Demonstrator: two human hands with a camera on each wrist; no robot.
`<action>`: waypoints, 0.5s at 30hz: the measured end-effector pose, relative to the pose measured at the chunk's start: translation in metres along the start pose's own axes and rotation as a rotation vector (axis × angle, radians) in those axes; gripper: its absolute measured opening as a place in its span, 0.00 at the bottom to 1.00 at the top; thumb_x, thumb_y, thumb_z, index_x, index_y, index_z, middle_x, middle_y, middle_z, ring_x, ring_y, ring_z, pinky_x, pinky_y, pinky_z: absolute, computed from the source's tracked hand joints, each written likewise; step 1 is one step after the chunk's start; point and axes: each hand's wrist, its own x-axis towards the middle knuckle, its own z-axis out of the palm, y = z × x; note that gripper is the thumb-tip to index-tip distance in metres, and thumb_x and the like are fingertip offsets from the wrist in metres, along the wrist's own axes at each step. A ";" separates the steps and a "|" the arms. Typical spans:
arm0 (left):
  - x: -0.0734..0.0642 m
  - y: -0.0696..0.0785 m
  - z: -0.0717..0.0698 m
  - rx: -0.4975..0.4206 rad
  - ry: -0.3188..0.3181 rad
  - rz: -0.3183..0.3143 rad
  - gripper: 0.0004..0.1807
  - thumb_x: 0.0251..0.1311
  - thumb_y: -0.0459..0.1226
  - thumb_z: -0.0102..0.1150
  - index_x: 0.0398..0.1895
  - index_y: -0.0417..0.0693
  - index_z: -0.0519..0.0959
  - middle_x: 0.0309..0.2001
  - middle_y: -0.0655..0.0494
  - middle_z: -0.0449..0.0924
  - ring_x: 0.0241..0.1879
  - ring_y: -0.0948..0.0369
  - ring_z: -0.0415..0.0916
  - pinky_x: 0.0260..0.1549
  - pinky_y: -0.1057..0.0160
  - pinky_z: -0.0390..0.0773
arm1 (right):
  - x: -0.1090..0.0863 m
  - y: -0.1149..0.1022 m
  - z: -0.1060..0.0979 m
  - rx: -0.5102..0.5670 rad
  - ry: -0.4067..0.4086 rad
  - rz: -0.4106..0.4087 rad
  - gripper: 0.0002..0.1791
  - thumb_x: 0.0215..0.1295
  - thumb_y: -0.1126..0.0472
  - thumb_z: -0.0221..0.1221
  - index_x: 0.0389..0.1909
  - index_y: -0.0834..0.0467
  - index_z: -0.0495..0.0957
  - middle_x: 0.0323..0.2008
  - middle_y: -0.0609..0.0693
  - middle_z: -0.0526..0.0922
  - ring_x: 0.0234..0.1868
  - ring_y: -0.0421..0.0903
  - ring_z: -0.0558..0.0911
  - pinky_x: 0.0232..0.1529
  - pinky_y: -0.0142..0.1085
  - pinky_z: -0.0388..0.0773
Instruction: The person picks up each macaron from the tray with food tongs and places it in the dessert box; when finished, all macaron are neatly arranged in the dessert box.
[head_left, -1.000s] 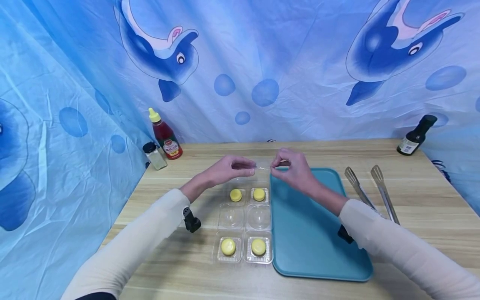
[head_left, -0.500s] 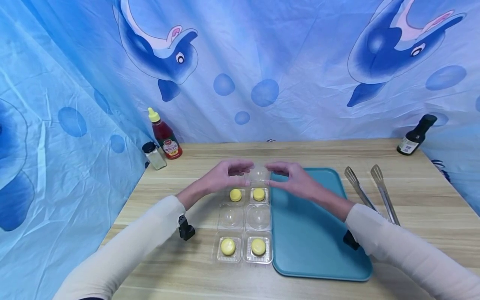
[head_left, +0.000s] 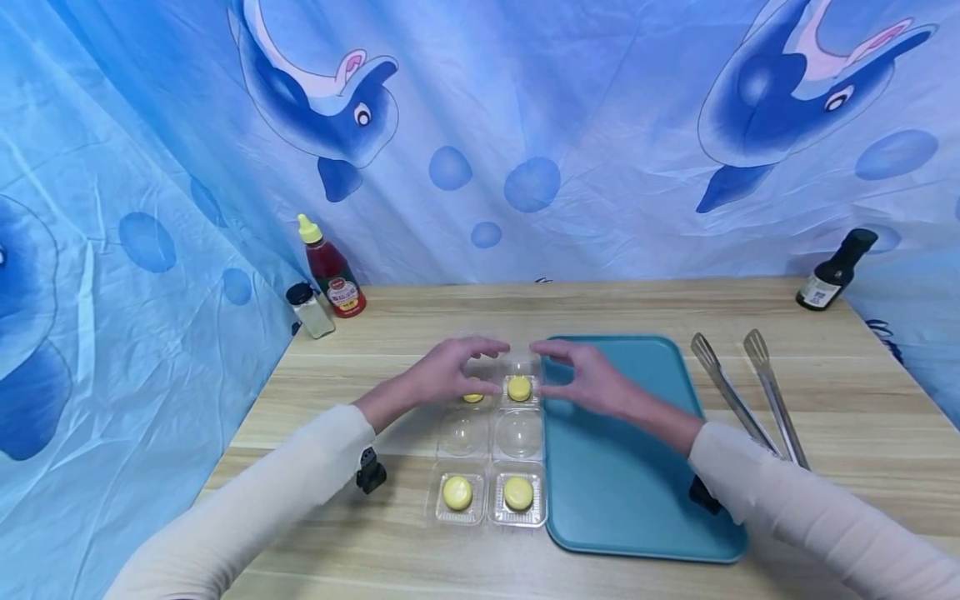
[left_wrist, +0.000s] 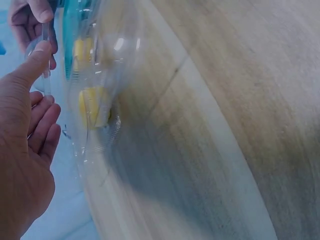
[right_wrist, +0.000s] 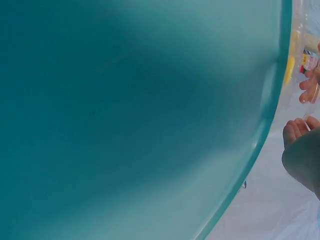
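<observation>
My left hand (head_left: pixel 450 372) and right hand (head_left: pixel 590 381) face each other over the far right clear plastic box. Between their thumbs and fingers they pinch opposite sides of its raised clear lid (left_wrist: pixel 47 82). A yellow macaron (head_left: pixel 519 388) sits in that box, in front of the lid. Another macaron (head_left: pixel 473 397) lies in the far left box, partly hidden behind my left fingers. Nearer, two more clear boxes stand open with domed lids (head_left: pixel 517 434) laid back, a macaron (head_left: pixel 518 493) in the right one and a macaron (head_left: pixel 457 493) in the left one.
A teal tray (head_left: pixel 622 500) lies right beside the boxes, under my right forearm. Metal tongs (head_left: pixel 776 396) rest to its right. A dark bottle (head_left: pixel 836 271) is at the back right. A red sauce bottle (head_left: pixel 335 275) and a spice jar (head_left: pixel 311 311) stand at the back left.
Both hands have come toward me from the far edge of the boxes. The lid between them has swung from lying back to standing up over the far right box.
</observation>
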 end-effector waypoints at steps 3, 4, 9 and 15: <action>0.000 0.000 0.002 0.093 -0.006 0.014 0.40 0.60 0.49 0.79 0.73 0.46 0.76 0.70 0.52 0.78 0.66 0.55 0.77 0.69 0.50 0.74 | -0.001 0.001 0.003 -0.041 0.002 -0.023 0.39 0.61 0.63 0.77 0.72 0.65 0.74 0.70 0.61 0.77 0.70 0.63 0.76 0.70 0.53 0.75; 0.000 -0.001 0.003 0.120 -0.008 0.022 0.40 0.59 0.50 0.79 0.73 0.46 0.76 0.69 0.52 0.79 0.66 0.55 0.77 0.70 0.49 0.74 | -0.001 0.001 0.004 -0.051 0.001 -0.033 0.39 0.61 0.62 0.77 0.72 0.66 0.74 0.69 0.62 0.77 0.70 0.63 0.76 0.70 0.54 0.75; 0.000 -0.001 0.005 0.188 -0.016 0.046 0.41 0.58 0.51 0.80 0.72 0.46 0.77 0.66 0.52 0.82 0.62 0.55 0.79 0.70 0.49 0.73 | -0.002 0.003 0.007 -0.089 -0.001 -0.056 0.39 0.60 0.62 0.78 0.71 0.67 0.75 0.68 0.62 0.78 0.69 0.63 0.77 0.68 0.54 0.77; 0.001 0.001 0.007 0.218 -0.035 0.042 0.41 0.59 0.51 0.79 0.73 0.48 0.76 0.64 0.52 0.82 0.62 0.55 0.78 0.71 0.47 0.71 | -0.003 0.008 0.009 -0.127 0.004 -0.061 0.38 0.60 0.61 0.78 0.70 0.68 0.75 0.66 0.63 0.80 0.67 0.63 0.78 0.67 0.55 0.78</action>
